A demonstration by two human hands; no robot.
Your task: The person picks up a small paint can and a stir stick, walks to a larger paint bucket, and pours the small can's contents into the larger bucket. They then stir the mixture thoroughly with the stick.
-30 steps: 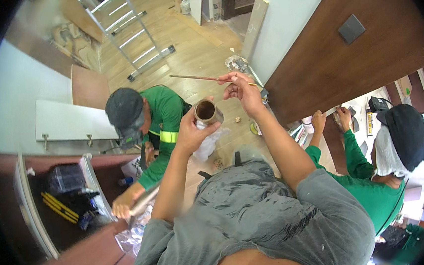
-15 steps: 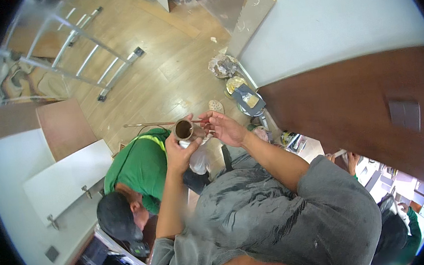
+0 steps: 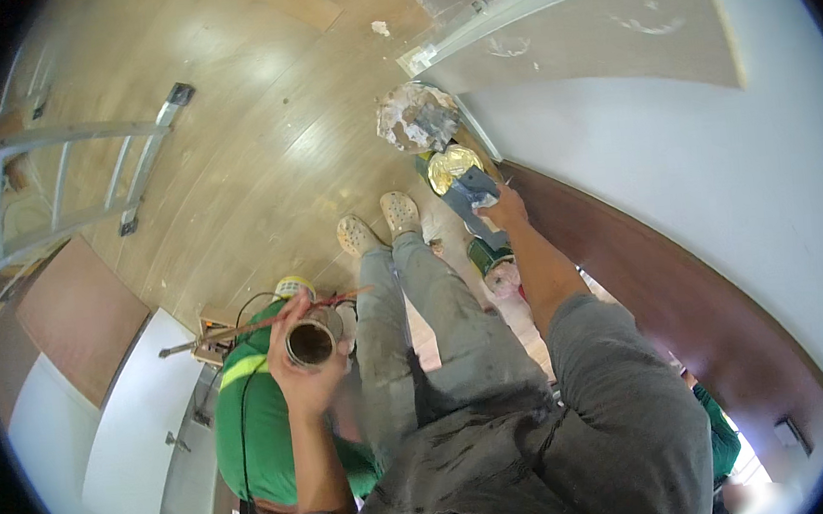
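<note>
My left hand (image 3: pixel 296 363) is closed round a small round can (image 3: pixel 311 343), tilted so its dark brown inside shows. Pinned against the can by the same hand is a long thin brush-like stick (image 3: pixel 187 346), its red end pointing right. My right hand (image 3: pixel 506 209) reaches out by the wall, its fingers closed on the edge of a dark grey flat tool (image 3: pixel 472 186) with a pale patch. Beneath and beside that tool is an open tin with a yellowish, shiny top (image 3: pixel 453 165). A plaster-smeared bucket (image 3: pixel 417 117) stands just beyond.
A person in a green shirt (image 3: pixel 247 415) crouches close at my left. An aluminium ladder (image 3: pixel 140 167) stands far left, near a white panel with hinges (image 3: pixel 144 423). Along the right runs a wall with a brown lower panel (image 3: pixel 664 266). Another green sleeve (image 3: pixel 718 434) shows at lower right.
My right hand has left the can and brush and moved right to the grey flat tool. My left hand, keeping both, has moved lower left. The view has shifted, showing my legs and shoes.
</note>
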